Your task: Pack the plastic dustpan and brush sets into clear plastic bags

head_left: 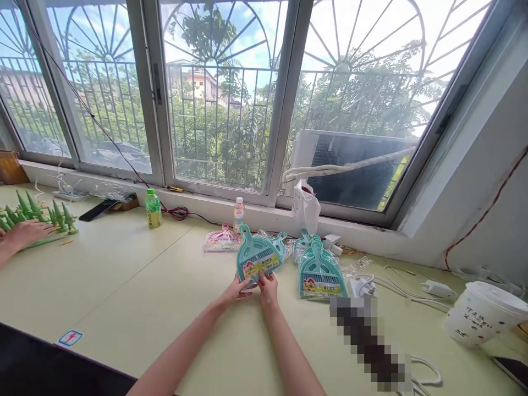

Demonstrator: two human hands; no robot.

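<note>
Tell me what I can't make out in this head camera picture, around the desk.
All in the head view:
- Whatever lies beneath the pixelated patch: blurred out.
- Lower edge of the held teal dustpan set: partly covered by the left hand and right hand. Its label's fine print: too small.
- Number of teal sets piled on the right: they overlap.
- Co-worker's arm: cut off by the left edge.
</note>
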